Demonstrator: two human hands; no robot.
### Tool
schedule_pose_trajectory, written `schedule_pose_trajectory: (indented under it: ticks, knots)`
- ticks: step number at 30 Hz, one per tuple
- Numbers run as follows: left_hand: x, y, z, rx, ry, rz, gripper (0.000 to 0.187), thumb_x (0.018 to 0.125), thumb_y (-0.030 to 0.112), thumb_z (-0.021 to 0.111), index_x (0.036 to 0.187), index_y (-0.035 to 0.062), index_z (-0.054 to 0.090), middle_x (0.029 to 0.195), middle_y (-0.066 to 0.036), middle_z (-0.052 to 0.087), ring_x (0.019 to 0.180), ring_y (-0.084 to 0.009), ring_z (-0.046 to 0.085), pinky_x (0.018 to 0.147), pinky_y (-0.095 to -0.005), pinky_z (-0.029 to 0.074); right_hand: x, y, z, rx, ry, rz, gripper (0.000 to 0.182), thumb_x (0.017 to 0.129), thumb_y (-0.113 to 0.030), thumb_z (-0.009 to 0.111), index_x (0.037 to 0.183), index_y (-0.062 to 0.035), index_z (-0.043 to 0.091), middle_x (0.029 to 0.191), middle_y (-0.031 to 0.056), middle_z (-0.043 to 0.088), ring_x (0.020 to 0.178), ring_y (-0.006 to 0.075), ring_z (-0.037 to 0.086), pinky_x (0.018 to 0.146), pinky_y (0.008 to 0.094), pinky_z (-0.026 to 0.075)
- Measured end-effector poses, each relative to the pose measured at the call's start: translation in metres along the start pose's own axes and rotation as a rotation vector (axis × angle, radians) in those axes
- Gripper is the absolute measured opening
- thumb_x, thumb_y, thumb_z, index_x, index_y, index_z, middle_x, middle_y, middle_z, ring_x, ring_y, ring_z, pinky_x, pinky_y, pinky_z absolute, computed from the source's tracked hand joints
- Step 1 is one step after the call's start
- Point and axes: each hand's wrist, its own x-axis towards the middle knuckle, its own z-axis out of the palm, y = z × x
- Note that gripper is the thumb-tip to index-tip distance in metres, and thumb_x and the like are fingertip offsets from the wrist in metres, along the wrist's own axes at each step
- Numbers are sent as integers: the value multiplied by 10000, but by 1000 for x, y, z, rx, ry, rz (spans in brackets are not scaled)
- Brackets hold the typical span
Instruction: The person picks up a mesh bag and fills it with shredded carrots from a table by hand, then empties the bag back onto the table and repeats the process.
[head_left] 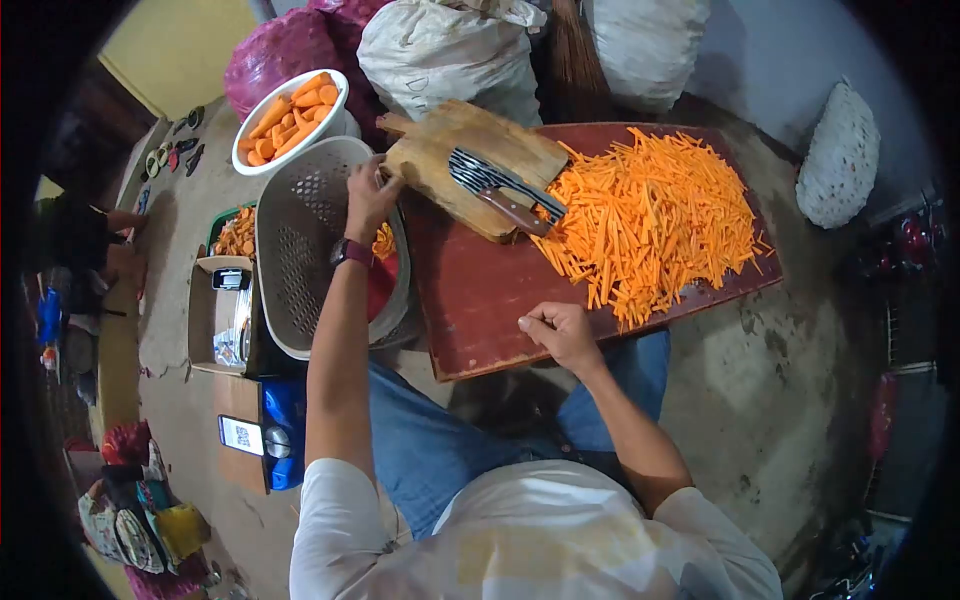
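Note:
My left hand (370, 197), with a dark watch on its wrist, is closed at the rim of a grey perforated plastic basket (300, 240), close to the wooden cutting board's left edge. Inside the basket something red and some orange pieces show partly behind my forearm. My right hand (562, 336) is curled above the front edge of the red-brown tabletop (480, 330), with nothing visible in it. On the tabletop, the cutting board (430, 150) carries a knife (515, 210) and a dark striped object (490, 172). A large heap of carrot sticks (655, 220) lies to their right.
A white tub (345, 90) of peeled carrots stands behind the basket. White sacks (450, 60) and a purple sack (280, 65) line the back. At left are a cardboard box (205, 310), a green tray (213, 235) of scraps and a phone (241, 435). Another person sits far left.

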Motion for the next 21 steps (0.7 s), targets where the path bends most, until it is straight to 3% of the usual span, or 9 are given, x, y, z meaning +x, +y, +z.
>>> schedule_pose_trajectory:
  ticks: [1, 5, 9, 21]
  knots:
    - [-1, 11, 0, -16, -120, -95, 702, 808, 338, 822, 1449, 160, 597, 1503, -238, 510, 1411, -435, 463, 1117, -555, 433, 0, 2, 0, 6, 1, 5, 246, 994, -208, 754, 866, 2, 733, 693, -29, 637, 638, 32, 534, 554, 255, 420]
    - [-6, 34, 4, 73, -276, 1, 857, 702, 399, 914, 1484, 284, 581, 1639, -200, 349, 1523, -471, 300, 1130, -702, 353, 0, 4, 0, 69, 16, 10, 240, 993, -206, 752, 870, 0, 734, 687, -28, 631, 634, 34, 532, 553, 261, 418]
    - [-20, 51, 3, 178, -357, 40, 919, 652, 449, 952, 1483, 285, 594, 1609, -193, 390, 1511, -455, 329, 1132, -701, 334, -1, -3, -1, 2, 9, -14, 233, 991, -201, 751, 874, -1, 734, 698, -28, 632, 647, 33, 532, 567, 260, 422]
    - [6, 24, 15, 107, -350, 259, 840, 700, 319, 928, 1482, 281, 623, 1581, -134, 472, 1518, -364, 368, 1193, -672, 249, 0, 7, 2, 19, 18, -59, 217, 992, -188, 750, 876, -5, 735, 695, -37, 621, 647, 31, 522, 573, 248, 417]
